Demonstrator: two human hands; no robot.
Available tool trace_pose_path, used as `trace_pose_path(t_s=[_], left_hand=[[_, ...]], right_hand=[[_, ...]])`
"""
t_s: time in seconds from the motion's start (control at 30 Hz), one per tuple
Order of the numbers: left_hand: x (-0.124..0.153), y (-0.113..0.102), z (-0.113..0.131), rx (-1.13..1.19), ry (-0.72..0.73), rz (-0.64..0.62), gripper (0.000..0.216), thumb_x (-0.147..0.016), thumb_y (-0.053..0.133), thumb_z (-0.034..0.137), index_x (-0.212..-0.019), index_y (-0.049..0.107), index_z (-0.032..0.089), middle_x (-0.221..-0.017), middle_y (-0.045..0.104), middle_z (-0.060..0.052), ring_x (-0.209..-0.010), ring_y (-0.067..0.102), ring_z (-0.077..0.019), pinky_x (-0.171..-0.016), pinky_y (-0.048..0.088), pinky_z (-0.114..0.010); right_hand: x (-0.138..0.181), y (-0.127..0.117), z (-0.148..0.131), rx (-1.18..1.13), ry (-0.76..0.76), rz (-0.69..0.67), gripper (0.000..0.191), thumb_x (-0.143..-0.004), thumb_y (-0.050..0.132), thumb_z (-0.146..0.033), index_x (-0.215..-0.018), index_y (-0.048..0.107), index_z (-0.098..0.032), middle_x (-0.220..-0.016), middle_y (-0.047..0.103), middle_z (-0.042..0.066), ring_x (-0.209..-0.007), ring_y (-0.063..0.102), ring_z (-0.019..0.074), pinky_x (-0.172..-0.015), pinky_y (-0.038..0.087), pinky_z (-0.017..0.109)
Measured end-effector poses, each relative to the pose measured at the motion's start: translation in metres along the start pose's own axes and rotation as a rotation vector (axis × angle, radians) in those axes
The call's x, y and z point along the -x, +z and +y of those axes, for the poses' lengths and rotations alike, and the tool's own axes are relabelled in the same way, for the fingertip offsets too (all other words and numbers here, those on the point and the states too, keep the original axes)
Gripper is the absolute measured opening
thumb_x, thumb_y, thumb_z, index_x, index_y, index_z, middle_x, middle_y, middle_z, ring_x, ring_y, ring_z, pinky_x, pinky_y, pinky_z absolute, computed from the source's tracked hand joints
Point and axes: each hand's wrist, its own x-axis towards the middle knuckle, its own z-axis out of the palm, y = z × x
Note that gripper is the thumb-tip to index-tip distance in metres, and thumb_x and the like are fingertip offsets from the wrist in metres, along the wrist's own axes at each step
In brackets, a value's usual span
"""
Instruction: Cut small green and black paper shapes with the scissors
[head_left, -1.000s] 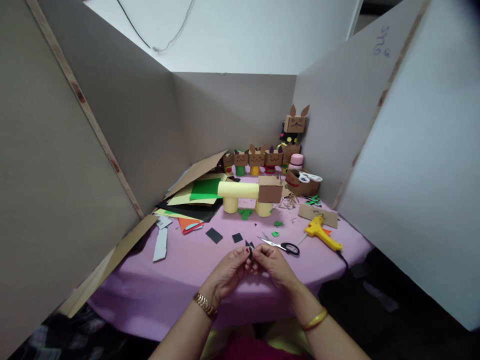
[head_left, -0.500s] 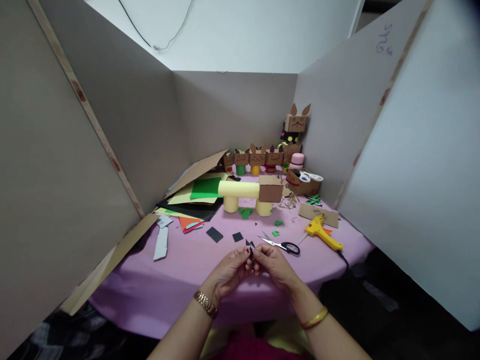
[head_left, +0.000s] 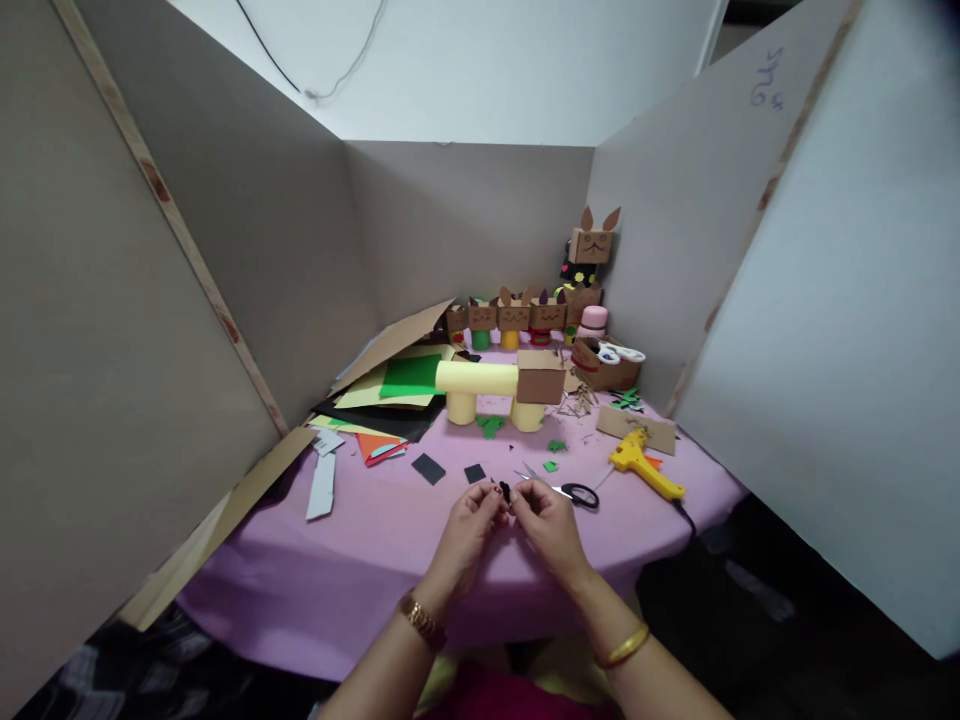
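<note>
Between the fingertips of both hands is a small black paper piece (head_left: 505,491), mostly covered by the fingers. My left hand (head_left: 474,522) pinches its left side, and my right hand (head_left: 547,524) pinches its right side. Black-handled scissors (head_left: 579,495) lie open just beyond my right hand, their blades partly hidden by it. Two flat black paper pieces, a larger one (head_left: 429,469) and a smaller one (head_left: 475,473), rest beyond my left hand. Farther back stands a yellow paper-tube figure (head_left: 478,378) on tube legs, with a brown cardboard box (head_left: 541,378) at its right end.
A yellow glue gun (head_left: 643,466) lies on the right by a cardboard strip (head_left: 637,430). Coloured sheets (head_left: 409,376) are stacked at left. Several box-headed figures (head_left: 514,318) stand at the back, beside a small box (head_left: 611,372) holding white-handled scissors (head_left: 619,352). Grey panels enclose the table (head_left: 360,560).
Both hands have risen slightly and moved a little away from me with the black piece. My right hand now covers more of the scissors' blades.
</note>
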Motion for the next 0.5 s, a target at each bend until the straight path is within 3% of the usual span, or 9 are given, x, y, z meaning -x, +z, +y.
trace_pose_path(t_s=[0.27,0.5], left_hand=[[0.0001,-0.0025,-0.0035,-0.088,0.041,0.030,0.020,-0.067,0.073,0.030,-0.077,0.066,0.015,-0.071,0.064,-0.001,-0.064,0.056,-0.0113,-0.062,0.041,-0.022],[0.0018,-0.0008,0.0005,-0.037,0.018,0.060,0.018,-0.068,0.071,0.030,-0.068,0.064,0.014,-0.057,0.060,0.002,-0.053,0.051,-0.0083,-0.054,0.039,-0.019]], right_hand=[[0.0022,-0.0001,-0.0062,0.171,-0.112,-0.009,0.013,-0.078,0.056,-0.024,-0.069,0.065,-0.020,-0.065,0.062,0.002,-0.065,0.055,0.0187,-0.063,0.040,0.029],[0.0002,0.0003,0.0014,0.085,-0.025,-0.010,0.020,-0.082,0.053,-0.030,-0.067,0.058,-0.018,-0.061,0.062,0.002,-0.058,0.056,0.0163,-0.057,0.043,0.026]])
